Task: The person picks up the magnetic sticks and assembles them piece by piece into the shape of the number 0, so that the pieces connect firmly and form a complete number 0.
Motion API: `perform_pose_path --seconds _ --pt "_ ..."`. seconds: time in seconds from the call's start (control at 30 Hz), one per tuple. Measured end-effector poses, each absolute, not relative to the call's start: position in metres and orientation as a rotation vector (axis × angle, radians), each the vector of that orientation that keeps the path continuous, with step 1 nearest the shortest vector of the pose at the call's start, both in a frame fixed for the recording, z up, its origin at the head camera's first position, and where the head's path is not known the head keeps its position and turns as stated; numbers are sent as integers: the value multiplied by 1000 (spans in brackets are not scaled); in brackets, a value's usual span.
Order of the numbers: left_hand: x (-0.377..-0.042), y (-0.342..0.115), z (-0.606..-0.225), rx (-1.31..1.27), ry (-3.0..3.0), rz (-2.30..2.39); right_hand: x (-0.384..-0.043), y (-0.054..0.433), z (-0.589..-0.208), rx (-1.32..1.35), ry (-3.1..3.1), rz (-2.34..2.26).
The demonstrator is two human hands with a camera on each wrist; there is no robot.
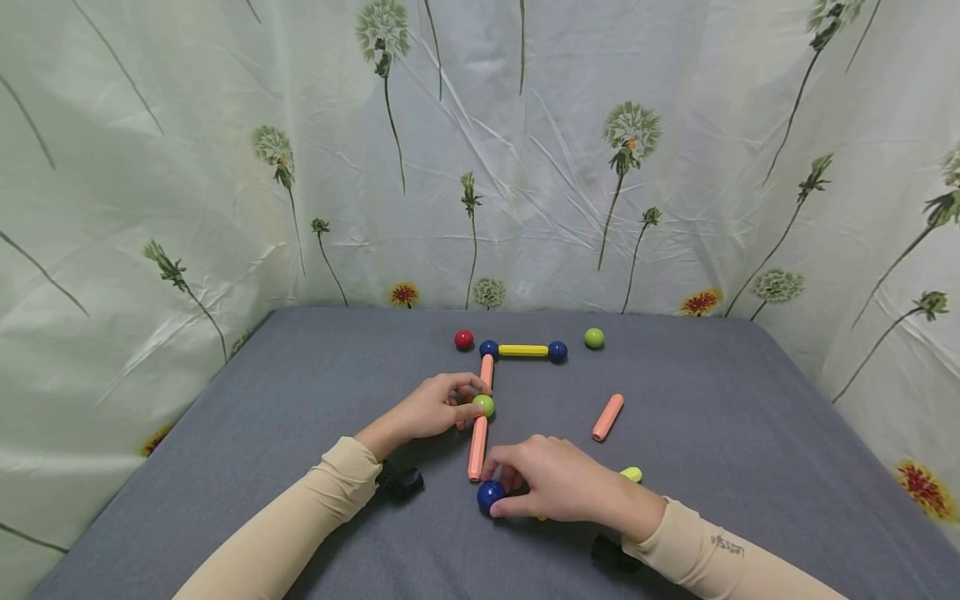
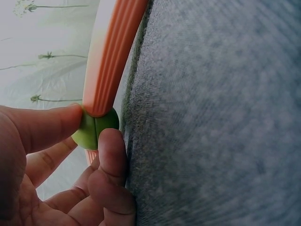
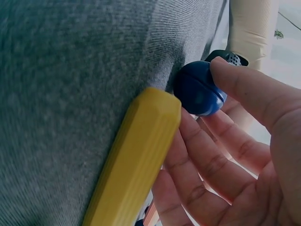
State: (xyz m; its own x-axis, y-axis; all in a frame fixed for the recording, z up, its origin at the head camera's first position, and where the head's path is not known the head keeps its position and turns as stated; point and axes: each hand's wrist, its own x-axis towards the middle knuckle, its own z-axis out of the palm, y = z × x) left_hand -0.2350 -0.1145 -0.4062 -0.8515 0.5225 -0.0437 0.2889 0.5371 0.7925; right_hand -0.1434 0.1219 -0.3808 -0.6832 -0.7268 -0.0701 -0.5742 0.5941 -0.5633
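My left hand pinches a green ball between thumb and fingers. One salmon ribbed stick runs from that ball toward me, and a second salmon stick leads away to a dark blue ball. Close to the near stick's free end, my right hand holds another blue ball with thumb and fingertips, low over the cloth. A yellow stick lies beside the right fingers, mostly hidden under that hand in the head view.
From the far blue ball, a yellow stick reaches right to another blue ball. A red ball and a green ball lie at the back. One loose salmon stick lies at right. Grey cloth covers the table; a flowered curtain hangs behind.
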Motion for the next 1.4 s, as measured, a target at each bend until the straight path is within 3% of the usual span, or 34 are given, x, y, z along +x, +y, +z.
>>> perform_pose_path --seconds 1.4 --pt "-227 -116 -405 668 2566 1117 -147 115 -388 -1052 2551 -805"
